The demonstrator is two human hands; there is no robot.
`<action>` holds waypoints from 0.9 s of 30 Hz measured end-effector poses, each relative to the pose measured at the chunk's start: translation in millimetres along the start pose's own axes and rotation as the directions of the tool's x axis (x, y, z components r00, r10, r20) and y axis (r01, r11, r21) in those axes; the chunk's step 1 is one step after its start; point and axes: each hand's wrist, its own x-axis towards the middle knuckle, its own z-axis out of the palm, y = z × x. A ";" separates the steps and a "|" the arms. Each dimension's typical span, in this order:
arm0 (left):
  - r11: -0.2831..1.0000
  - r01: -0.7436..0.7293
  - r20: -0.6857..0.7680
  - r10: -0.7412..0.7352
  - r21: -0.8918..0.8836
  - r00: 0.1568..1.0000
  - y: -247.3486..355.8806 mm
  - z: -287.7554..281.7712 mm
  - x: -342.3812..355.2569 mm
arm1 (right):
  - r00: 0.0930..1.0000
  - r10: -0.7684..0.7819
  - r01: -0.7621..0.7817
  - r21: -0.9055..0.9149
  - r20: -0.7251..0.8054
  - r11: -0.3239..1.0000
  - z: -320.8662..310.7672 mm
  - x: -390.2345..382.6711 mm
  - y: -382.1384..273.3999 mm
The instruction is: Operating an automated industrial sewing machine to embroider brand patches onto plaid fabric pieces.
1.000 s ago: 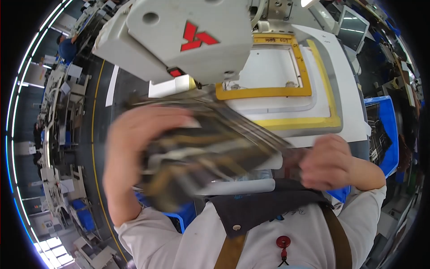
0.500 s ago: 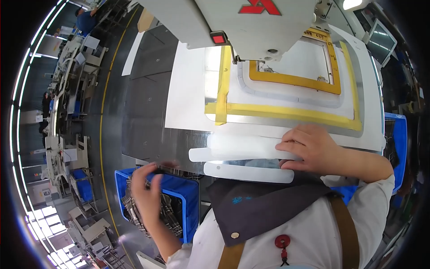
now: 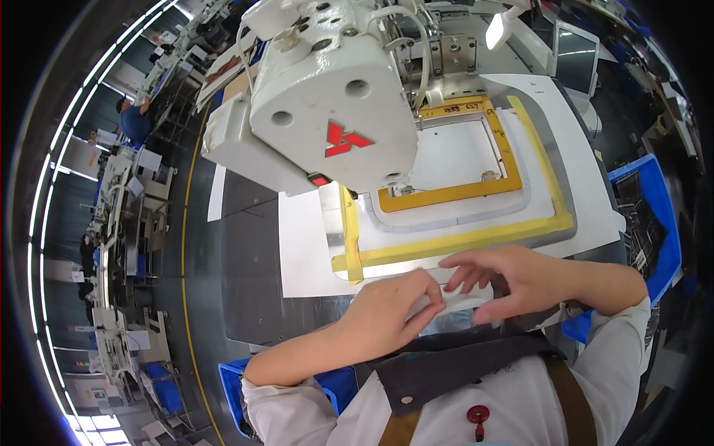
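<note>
My left hand is over the front edge of the machine table, thumb and forefinger pinched together. Whatever is between those fingertips is too small or hidden to make out. Just beside them lies a white strip, partly covered by both hands. My right hand hovers at the strip's right end, fingers curved and apart. Beyond the hands is a metal plate edged with yellow tape. On it rests a yellow rectangular frame, partly under the white machine head.
A blue crate stands at the right, another blue crate below my left forearm. White sheet covers part of the dark table. A lamp and a screen are at the far right.
My left hand has moved right from above the blue crate to the white strip, its fingers closing. My right hand has lifted and opened somewhat. The view has shifted, showing more of the machine head.
</note>
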 end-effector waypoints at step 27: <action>0.823 0.174 -0.069 -0.250 -0.541 0.966 -114.3 -62.0 37.7 | 0.947 -0.054 -0.141 -0.563 -0.316 0.815 -62.3 94.1 20.5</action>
